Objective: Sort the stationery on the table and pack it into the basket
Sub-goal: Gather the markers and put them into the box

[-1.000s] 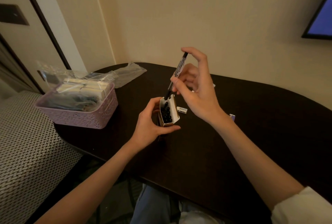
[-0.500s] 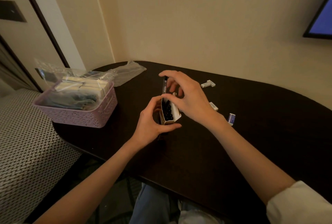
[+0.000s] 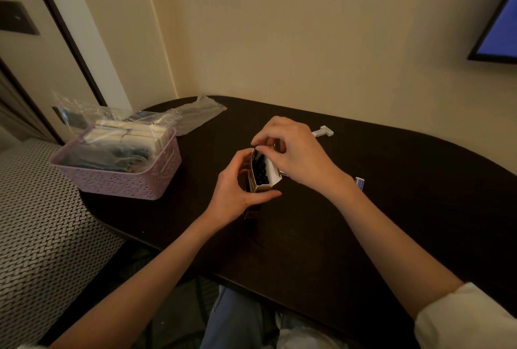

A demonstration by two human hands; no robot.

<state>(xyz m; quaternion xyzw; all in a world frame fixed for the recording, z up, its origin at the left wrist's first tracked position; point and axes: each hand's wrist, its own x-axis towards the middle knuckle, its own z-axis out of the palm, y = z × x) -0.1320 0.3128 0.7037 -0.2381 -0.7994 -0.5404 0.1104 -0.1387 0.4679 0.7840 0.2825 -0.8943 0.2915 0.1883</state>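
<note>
My left hand point(image 3: 237, 186) grips an upright cardboard pen box point(image 3: 261, 173) on the dark table point(image 3: 363, 222). The box's top is open and several black pen ends show inside. My right hand point(image 3: 296, 152) hovers over the box mouth, its thumb and fingers pinching at the top rim or flap; what exactly they pinch is hidden. The pink lattice basket point(image 3: 117, 178) stands at the table's left end, holding white boxes and clear plastic bags.
Two white erasers point(image 3: 323, 132) lie behind my right hand, a small blue-labelled eraser point(image 3: 360, 182) to its right. A clear plastic bag point(image 3: 195, 113) lies behind the basket. The wall runs along the table's far side; a patterned seat is at left.
My right hand lowered the black pen into the box and the pen is now fully inside. The fingers now pinch at the box's top edge. My left hand stayed put.
</note>
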